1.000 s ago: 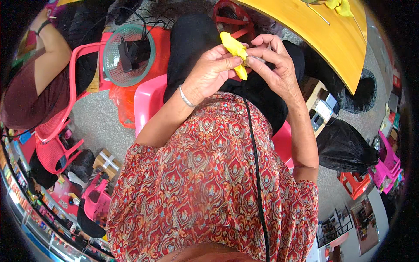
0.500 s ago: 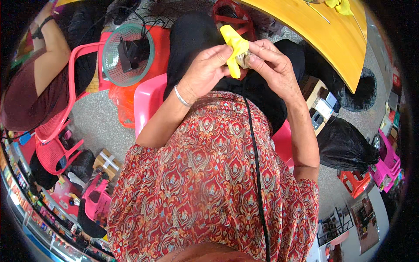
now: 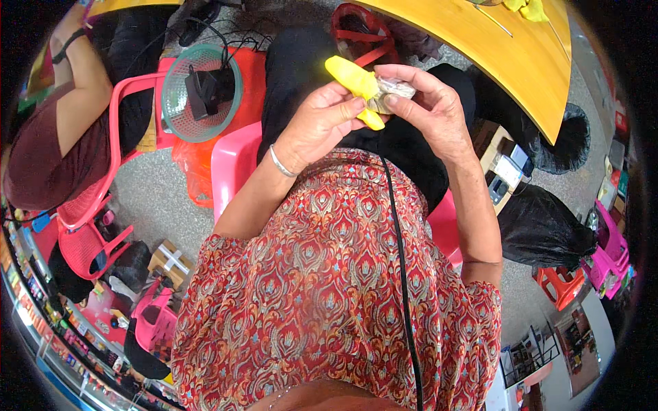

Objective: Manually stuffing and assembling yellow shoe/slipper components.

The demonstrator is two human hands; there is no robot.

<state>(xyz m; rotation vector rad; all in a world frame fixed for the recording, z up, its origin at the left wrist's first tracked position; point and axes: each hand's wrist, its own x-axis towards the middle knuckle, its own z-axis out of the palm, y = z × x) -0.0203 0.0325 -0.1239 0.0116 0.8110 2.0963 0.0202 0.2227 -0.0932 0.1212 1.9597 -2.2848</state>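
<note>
Above my lap, a soft yellow piece (image 3: 351, 75) with long rounded lobes is held between my two hands. My left hand (image 3: 317, 125) is closed on it, thumb and fingers pinching its middle, with one lobe pointing up left and another hanging down right. A crinkled grey-white wad (image 3: 396, 88) touches the yellow piece's right side. My right hand (image 3: 439, 113) pinches that wad between thumb and fingers. Whether the wad lies inside the yellow piece or only against it, I cannot tell.
A yellow table (image 3: 507, 58) curves across the upper right, bearing a thin stick (image 3: 495, 20) and more yellow pieces (image 3: 533, 10). Left of my knees, a green mesh basket (image 3: 173, 103) holds black objects. Another person's arm (image 3: 86, 106) shows at far left. A black bag (image 3: 545, 226) lies right.
The yellow piece has tipped to the left, from nearly upright to slanting. More of the grey-white wad now shows at my right fingertips.
</note>
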